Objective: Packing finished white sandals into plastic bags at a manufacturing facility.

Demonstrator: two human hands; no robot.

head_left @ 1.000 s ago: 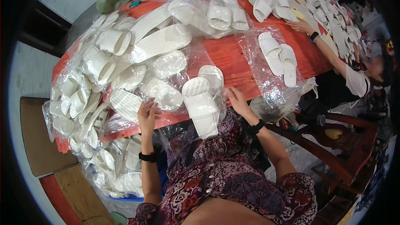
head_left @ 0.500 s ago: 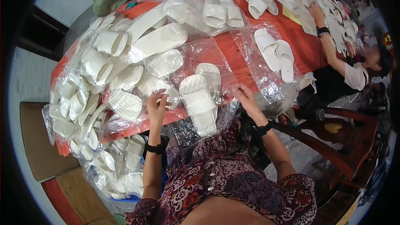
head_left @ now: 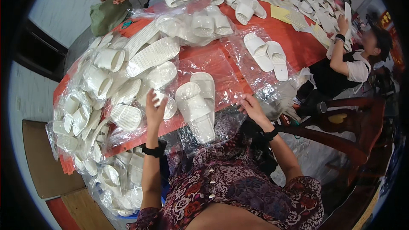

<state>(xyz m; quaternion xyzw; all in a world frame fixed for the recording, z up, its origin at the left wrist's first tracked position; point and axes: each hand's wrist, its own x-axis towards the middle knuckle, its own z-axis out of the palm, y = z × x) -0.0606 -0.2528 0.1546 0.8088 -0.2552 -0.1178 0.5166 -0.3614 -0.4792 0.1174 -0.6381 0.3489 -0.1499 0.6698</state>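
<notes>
The left hand (head_left: 154, 107) is raised over the near edge of the red counter (head_left: 298, 47), fingers loosely curled, pinching the clear bag (head_left: 213, 70) beside a pair of white slippers (head_left: 198, 102) inside it. The right hand (head_left: 252, 107) grips the bag's right edge, fingers curled. A heap of bagged slippers (head_left: 106, 85) lies to the left.
</notes>
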